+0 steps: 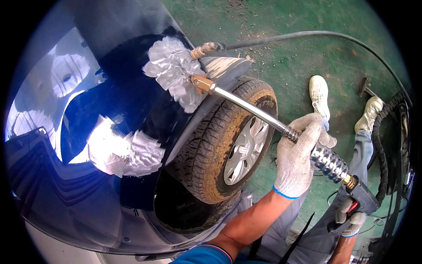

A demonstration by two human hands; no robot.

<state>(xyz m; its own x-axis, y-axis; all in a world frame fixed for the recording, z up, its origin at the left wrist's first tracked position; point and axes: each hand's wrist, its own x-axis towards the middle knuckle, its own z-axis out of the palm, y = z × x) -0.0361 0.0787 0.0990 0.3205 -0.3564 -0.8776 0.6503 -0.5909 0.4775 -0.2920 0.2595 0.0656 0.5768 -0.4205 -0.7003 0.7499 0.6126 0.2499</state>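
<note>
Both my hands wear light knitted gloves. My left hand [301, 152] is closed around the middle of a dent puller [250, 108], where a spring sits on its chrome rod. At the back end, my right hand [351, 218] grips its black pistol handle, fingers by a red trigger. The puller's copper tip [202, 83] is at the edge of a bare, sanded metal patch [176, 72] on a dark blue car panel [127, 75]; whether it touches I cannot tell. A second sanded patch [127, 149] shines nearer me.
A copper-coloured cable end [204, 49] sits by the far patch, its grey cable [299, 34] arching right. Below the panel is a muddy tyre [211, 145] with a silver wheel. A thick black hose [382, 149] hangs right. A small hammer-like tool [367, 90] lies on the green floor [281, 61].
</note>
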